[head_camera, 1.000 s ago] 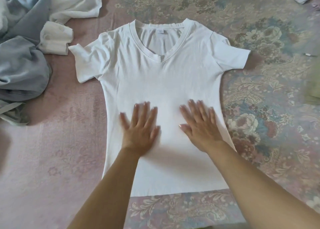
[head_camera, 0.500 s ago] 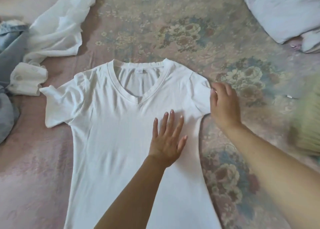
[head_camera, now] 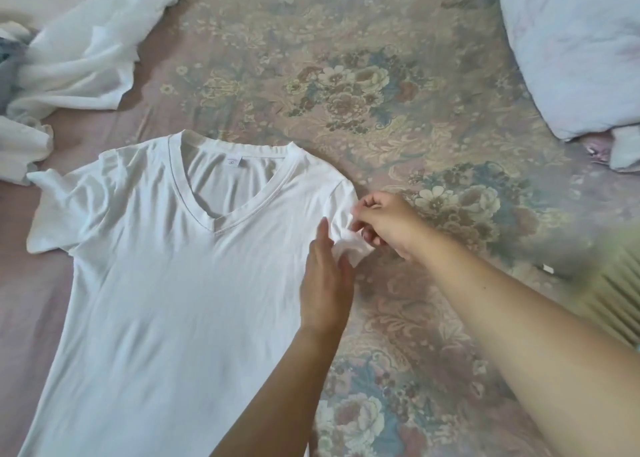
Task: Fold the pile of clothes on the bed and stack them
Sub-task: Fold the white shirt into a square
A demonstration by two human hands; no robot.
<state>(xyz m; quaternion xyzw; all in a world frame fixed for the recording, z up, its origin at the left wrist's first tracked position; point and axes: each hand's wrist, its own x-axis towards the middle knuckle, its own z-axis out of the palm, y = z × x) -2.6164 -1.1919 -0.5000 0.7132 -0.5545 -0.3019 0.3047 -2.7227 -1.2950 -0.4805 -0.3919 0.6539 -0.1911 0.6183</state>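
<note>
A white V-neck T-shirt [head_camera: 166,276] lies face up on the floral bedspread [head_camera: 346,86], collar toward the far side. My left hand [head_camera: 325,283] stands on edge with straight fingers along the shirt's right side, just below the armpit. My right hand [head_camera: 384,224] pinches the right sleeve, which is bunched and lifted off the bed. The shirt's left sleeve lies spread at the left.
Crumpled white garments [head_camera: 79,58] and a bit of grey-blue cloth [head_camera: 7,72] lie at the upper left. A pale pillow or folded bedding [head_camera: 571,48] sits at the upper right. A blurred green ribbed item [head_camera: 609,283] is at the right edge.
My left hand slid from the shirt's middle to its right side and turned on edge. My right hand went from resting flat on the right sleeve to pinching and lifting it.
</note>
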